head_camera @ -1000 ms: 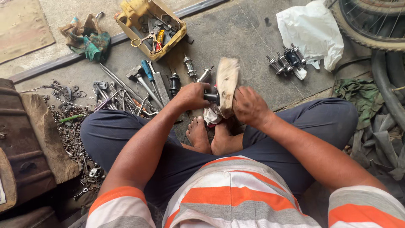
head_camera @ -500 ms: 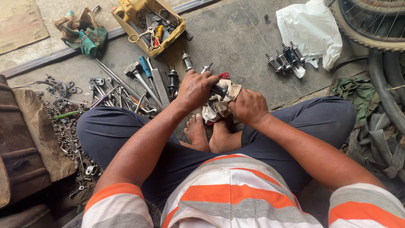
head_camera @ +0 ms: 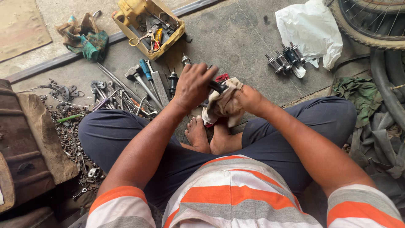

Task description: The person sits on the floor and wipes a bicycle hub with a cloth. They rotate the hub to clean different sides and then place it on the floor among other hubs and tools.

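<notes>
Fingers point(head_camera: 198, 80) grip dark part point(head_camera: 218, 87), likely hub; rag point(head_camera: 223, 105) beneath.

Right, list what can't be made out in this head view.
- Dark metal part: mostly hidden by the left hand and the rag.
- Right hand: its fingers are buried in the rag.
- Wheel: cut off by the frame's top right edge.
- Yellow box: its contents are too small to identify.

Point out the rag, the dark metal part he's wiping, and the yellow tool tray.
rag point(head_camera: 222, 106), head view, on the bunched cloth under the hands.
metal part point(head_camera: 218, 87), head view, on the dark shaft showing between hand and cloth.
yellow tool tray point(head_camera: 176, 37), head view, on its right wall.
</notes>
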